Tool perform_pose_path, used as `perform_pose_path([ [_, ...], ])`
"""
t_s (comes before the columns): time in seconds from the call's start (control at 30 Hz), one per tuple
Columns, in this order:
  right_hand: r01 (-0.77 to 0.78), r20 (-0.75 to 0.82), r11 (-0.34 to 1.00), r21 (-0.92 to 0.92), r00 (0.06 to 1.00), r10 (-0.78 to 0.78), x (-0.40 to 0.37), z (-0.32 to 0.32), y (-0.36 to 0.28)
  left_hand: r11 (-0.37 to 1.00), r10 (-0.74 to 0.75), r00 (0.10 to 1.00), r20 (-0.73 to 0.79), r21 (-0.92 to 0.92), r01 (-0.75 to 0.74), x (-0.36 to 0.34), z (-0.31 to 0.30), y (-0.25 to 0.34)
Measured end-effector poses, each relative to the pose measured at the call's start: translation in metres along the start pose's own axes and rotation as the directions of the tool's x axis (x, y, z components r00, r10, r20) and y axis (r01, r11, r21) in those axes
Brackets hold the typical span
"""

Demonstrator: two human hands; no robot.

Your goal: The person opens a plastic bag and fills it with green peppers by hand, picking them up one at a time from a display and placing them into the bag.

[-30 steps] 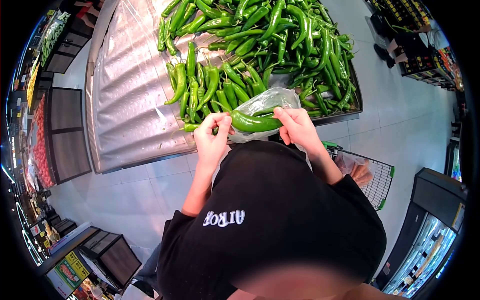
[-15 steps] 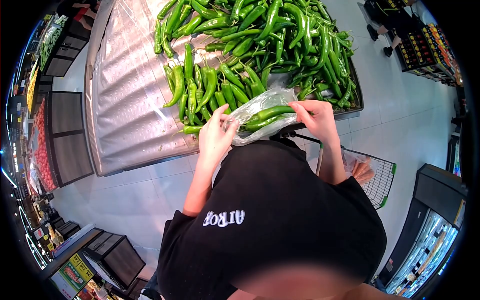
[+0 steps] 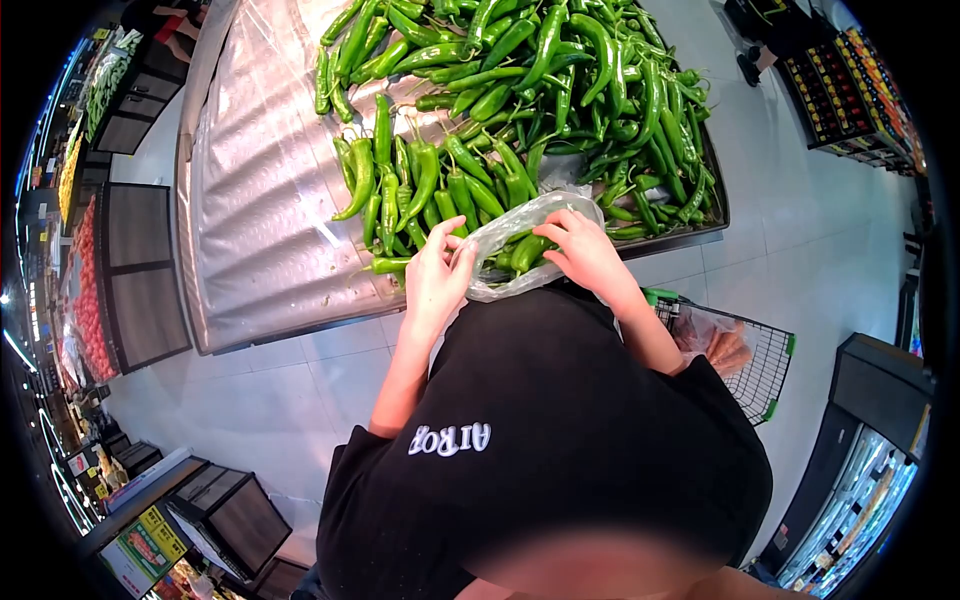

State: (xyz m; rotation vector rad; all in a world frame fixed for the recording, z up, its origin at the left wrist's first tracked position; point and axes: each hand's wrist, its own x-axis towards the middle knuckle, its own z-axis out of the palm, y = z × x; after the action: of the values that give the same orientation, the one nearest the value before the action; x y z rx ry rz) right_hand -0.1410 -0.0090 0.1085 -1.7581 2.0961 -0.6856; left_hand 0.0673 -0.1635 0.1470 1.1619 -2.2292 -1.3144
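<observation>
My left hand (image 3: 440,268) pinches the left rim of a clear plastic bag (image 3: 490,292), which hangs open at the display's front edge. Long green peppers (image 3: 528,252) lie inside it. At the bag's mouth, my right hand (image 3: 582,252) has its fingers and thumb around the upper end of one of these peppers; the fingertips are partly hidden. Just beyond the bag, a big heap of loose green peppers (image 3: 560,85) covers the right side of the display, with a looser group (image 3: 410,190) nearer my left hand.
The metal display table (image 3: 270,200) has a ridged surface on the left. A wire shopping cart (image 3: 765,365) with a bagged orange-brown item (image 3: 728,348) stands by my right side. Another produce stand (image 3: 88,300) is at left, shelves (image 3: 850,90) at upper right, a refrigerated case (image 3: 850,500) at lower right.
My right hand has moved left and slightly down, from the bag's right side into its mouth, taking the pepper deeper. The bag's mouth now faces up more roundly. My left hand stays on the rim.
</observation>
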Motion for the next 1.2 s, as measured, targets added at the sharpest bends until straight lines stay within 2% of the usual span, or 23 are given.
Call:
perform_pose_path([
  [0.2, 0.012, -0.029, 1.000, -0.006, 1.000, -0.013, 0.007, 0.008, -0.002, 0.998, 0.043, 0.999, -0.019, -0.037, -0.044, 0.002, 0.002, 0.000],
  [0.3, 0.065, -0.131, 0.998, -0.028, 0.989, -0.068, 0.009, 0.007, -0.004, 0.999, 0.030, 0.999, 0.015, -0.034, -0.030, 0.003, -0.001, 0.003],
  [0.4, -0.001, -0.039, 0.988, 0.155, 0.999, 0.007, 0.008, 0.006, -0.010, 0.999, 0.034, 0.999, 0.042, -0.022, -0.033, 0.002, 0.001, 0.003],
  [0.5, -0.045, 0.055, 0.984, 0.170, 0.998, 0.036, 0.008, 0.018, -0.005, 0.999, 0.047, 0.998, 0.045, 0.002, -0.047, 0.002, 0.003, 0.004],
  [0.53, -0.116, 0.057, 0.975, 0.188, 0.993, 0.107, 0.008, 0.019, -0.005, 0.999, 0.052, 0.998, 0.042, 0.012, -0.052, 0.002, 0.004, 0.004],
  [0.63, -0.083, -0.033, 0.981, 0.175, 0.995, 0.090, 0.009, 0.016, -0.005, 0.999, 0.038, 0.996, 0.081, 0.018, -0.040, 0.003, 0.000, 0.011],
  [0.73, 0.006, -0.041, 0.986, 0.165, 0.999, 0.000, 0.007, 0.012, -0.004, 0.996, 0.062, 0.998, -0.002, -0.063, -0.062, 0.009, -0.004, 0.001],
  [0.77, 0.010, -0.053, 0.984, 0.180, 0.999, 0.000, 0.005, 0.010, -0.004, 0.995, 0.003, 1.000, -0.012, -0.101, -0.004, 0.015, -0.005, -0.001],
  [0.83, 0.022, -0.076, 0.977, 0.212, 0.997, -0.006, 0.003, 0.000, -0.011, 0.997, 0.029, 0.991, -0.131, 0.074, -0.019, 0.028, -0.005, -0.011],
  [0.87, 0.028, -0.086, 0.976, 0.214, 0.996, -0.010, 0.001, -0.003, -0.014, 0.979, -0.008, 0.993, -0.121, 0.203, 0.033, 0.037, -0.005, -0.026],
  [0.97, 0.053, -0.114, 0.978, 0.204, 0.993, -0.030, -0.003, -0.010, -0.018, 0.901, 0.025, 0.992, -0.122, 0.433, 0.030, 0.056, 0.006, -0.059],
  [1.13, 0.082, -0.130, 0.983, 0.167, 0.990, -0.061, -0.008, -0.011, -0.021, 0.849, 0.023, 0.995, -0.097, 0.527, 0.032, 0.068, 0.021, -0.062],
  [1.2, 0.052, -0.091, 0.983, 0.175, 0.995, -0.036, -0.010, -0.010, -0.021, 0.790, 0.060, 0.992, -0.111, 0.613, 0.021, 0.070, 0.025, -0.065],
])
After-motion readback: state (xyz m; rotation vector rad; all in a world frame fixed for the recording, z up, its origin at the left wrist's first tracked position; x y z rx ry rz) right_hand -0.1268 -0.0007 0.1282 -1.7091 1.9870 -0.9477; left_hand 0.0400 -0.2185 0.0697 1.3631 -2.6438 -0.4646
